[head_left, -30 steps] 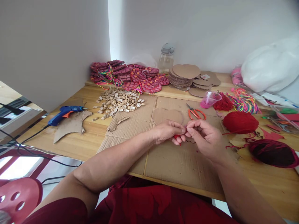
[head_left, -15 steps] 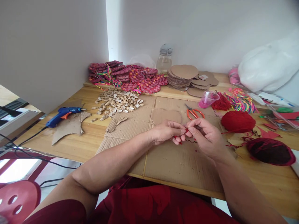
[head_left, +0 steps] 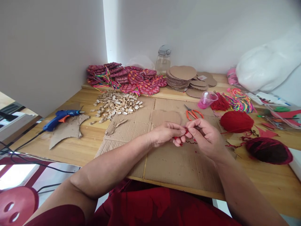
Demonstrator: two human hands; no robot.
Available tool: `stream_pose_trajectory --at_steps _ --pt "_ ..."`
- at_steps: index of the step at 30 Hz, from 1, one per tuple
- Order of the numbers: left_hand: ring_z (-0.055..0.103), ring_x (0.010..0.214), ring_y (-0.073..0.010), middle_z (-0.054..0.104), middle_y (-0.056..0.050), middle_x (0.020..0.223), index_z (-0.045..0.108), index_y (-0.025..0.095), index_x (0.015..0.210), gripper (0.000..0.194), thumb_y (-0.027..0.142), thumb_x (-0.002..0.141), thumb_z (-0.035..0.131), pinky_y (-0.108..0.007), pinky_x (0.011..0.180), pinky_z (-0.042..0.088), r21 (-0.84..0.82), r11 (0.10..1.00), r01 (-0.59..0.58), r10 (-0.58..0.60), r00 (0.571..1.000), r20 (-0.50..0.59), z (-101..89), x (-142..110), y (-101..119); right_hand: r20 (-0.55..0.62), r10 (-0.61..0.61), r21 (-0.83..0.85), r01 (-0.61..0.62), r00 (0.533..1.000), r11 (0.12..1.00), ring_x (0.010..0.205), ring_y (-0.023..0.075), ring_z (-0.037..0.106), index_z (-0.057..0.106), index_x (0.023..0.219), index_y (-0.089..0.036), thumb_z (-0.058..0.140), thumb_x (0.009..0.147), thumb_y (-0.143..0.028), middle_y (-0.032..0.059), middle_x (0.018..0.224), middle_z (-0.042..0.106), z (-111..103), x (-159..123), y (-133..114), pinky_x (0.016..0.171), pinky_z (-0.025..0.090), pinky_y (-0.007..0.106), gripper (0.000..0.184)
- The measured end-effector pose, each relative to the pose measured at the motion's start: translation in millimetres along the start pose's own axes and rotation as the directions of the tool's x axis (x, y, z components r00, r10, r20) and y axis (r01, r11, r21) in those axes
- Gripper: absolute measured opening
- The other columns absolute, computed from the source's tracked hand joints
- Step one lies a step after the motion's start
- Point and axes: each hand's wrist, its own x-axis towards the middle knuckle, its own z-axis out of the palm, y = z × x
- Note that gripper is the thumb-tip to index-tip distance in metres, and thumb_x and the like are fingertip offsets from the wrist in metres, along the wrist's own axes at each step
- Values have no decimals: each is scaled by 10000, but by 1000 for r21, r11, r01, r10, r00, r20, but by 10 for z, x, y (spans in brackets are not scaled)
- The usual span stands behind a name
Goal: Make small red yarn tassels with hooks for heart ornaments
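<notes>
One small red piece point(head_left: 186, 130), fibre unclear, sits between the fingertips of both hands, above the cardboard sheet point(head_left: 174, 163). Left hand point(head_left: 166, 133): thumb and finger closed narrowly on it. Right hand point(head_left: 205, 135): same narrow pinch, other side. Dark crinkled strand point(head_left: 191, 142) just below the right fingers. Orange-handled scissors point(head_left: 193, 113) lie open just beyond the right hand; red yarn ball point(head_left: 237, 121) and darker yarn ball point(head_left: 269, 150) to its right. Peanut shells point(head_left: 117, 105) beyond the left hand, blue glue gun point(head_left: 60, 119) well left. Pale label point(head_left: 202, 77) on stacked cardboard cutouts point(head_left: 182, 73), farther off; print too small to read.
</notes>
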Motion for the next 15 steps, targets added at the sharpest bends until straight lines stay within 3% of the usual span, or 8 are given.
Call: stream_pose_trajectory --at_steps 15 --pt "570 527 -66 638 -39 697 698 62 886 268 315 798 685 -220 580 481 -17 999 37 -37 999 -37 76 -32 72 -20 6 48 -5 1000 999 696 122 616 537 894 -217 553 957 -307 18 830 616 7 -6 16 648 533 268 111"
